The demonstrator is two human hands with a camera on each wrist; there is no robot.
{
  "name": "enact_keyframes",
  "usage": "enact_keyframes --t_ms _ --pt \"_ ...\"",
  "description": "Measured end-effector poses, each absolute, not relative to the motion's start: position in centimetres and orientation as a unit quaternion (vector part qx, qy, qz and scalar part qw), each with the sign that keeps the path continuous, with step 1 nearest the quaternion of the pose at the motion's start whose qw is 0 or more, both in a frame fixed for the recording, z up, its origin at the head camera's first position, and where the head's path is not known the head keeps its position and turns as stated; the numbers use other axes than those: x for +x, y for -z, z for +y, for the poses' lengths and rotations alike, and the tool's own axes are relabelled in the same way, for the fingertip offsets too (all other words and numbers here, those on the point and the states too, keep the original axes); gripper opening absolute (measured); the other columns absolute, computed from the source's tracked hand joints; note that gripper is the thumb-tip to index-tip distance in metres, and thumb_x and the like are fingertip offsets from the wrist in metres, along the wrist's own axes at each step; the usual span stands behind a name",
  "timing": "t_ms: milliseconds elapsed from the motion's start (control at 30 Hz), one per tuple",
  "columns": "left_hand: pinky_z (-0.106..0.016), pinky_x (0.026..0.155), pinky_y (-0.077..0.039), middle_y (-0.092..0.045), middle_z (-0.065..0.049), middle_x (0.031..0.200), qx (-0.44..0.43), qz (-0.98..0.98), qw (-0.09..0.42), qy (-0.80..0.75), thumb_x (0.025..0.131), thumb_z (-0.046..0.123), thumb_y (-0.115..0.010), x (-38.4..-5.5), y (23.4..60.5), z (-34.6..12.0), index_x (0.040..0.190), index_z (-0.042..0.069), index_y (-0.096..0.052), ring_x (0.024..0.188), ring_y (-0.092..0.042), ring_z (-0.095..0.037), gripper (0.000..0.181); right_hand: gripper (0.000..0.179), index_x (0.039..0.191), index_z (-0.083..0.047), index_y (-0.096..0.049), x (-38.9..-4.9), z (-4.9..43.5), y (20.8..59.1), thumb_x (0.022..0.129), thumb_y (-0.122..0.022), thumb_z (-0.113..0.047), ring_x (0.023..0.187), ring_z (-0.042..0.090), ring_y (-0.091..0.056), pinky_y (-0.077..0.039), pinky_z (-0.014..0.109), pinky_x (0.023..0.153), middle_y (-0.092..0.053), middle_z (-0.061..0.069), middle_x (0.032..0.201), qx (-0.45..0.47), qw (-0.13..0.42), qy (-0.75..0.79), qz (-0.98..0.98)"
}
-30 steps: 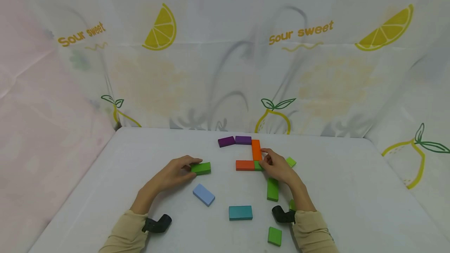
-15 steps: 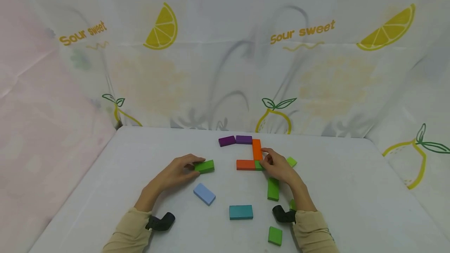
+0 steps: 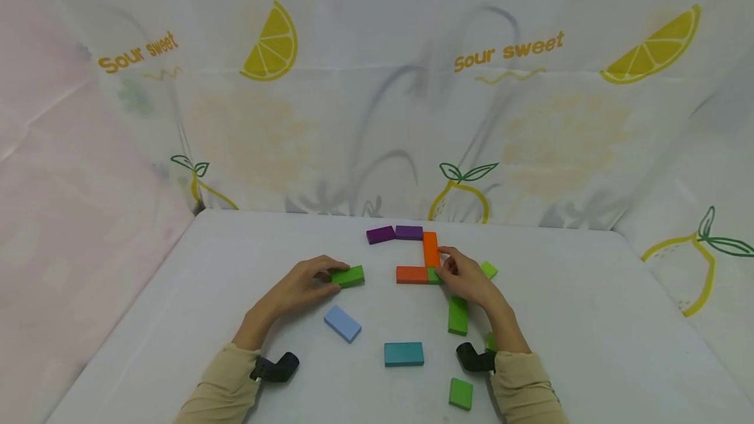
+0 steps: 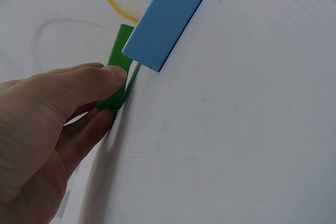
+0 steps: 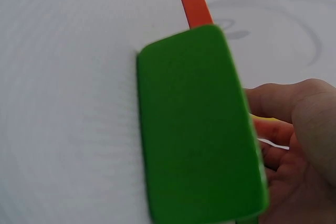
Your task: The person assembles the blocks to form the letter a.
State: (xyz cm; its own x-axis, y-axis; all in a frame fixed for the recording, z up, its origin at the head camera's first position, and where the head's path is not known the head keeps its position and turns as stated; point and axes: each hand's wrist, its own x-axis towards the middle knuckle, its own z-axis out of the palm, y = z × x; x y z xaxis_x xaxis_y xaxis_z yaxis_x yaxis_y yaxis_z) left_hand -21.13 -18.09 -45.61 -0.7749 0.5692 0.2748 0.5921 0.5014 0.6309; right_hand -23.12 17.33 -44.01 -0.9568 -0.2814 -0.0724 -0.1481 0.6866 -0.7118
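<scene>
- While the left hand [image 3: 303, 286] has a bright green rectangular block [image 3: 349, 276] pinched between thumb and fingers, the right hand [image 3: 471, 283] is over at a bunch of blocks further right.
- That pinched green one is at the tabletop [image 3: 589, 326], left of a red-orange rectangular block [image 3: 411, 275] and well apart from it.
- Right hand's index finger is reaching to the right edge of an orange rectangular block [image 3: 431, 249], thumb down by a small green block [image 3: 433, 275]. Can't tell if it's actually gripping that; a big green block hides part of the fingers in the right wrist view.
- The small green one butts up against the red-orange block's right end, and the orange one runs away from that corner.
- At the orange block's far end there's a violet rectangular block [image 3: 409, 233], then a dark purple rectangular block [image 3: 380, 235] sitting slightly askew.
- Nearer the person: a light blue rectangular block [image 3: 342, 324] lying diagonally, plus a teal rectangular block [image 3: 404, 354].
- Also a green oblong block [image 3: 457, 316] just below the right hand, and a squarish green block [image 3: 461, 394] closer in.
- Backdrop's a white lemon-print cloth [image 3: 353, 31], btw.
</scene>
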Motion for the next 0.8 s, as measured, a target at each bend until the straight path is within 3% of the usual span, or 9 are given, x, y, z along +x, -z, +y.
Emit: enact_keyframes --t_ms 800 --pt "-0.027 0.085 -0.053 -0.063 -0.005 0.117 -0.335 -0.864 0.009 0.375 0.083 0.007 -0.071 -21.7 45.5 -17.0 0.122 0.008 -0.06 0.1 -0.062 -0.017 0.041 0.048 0.139 -0.005 -0.041 -23.3 17.4 44.1 0.095 -0.053 -0.021 0.082 0.017 -0.048 -0.042 0.027 0.07 -0.055 0.006 0.093 -0.11 0.094 0.37 0.918"
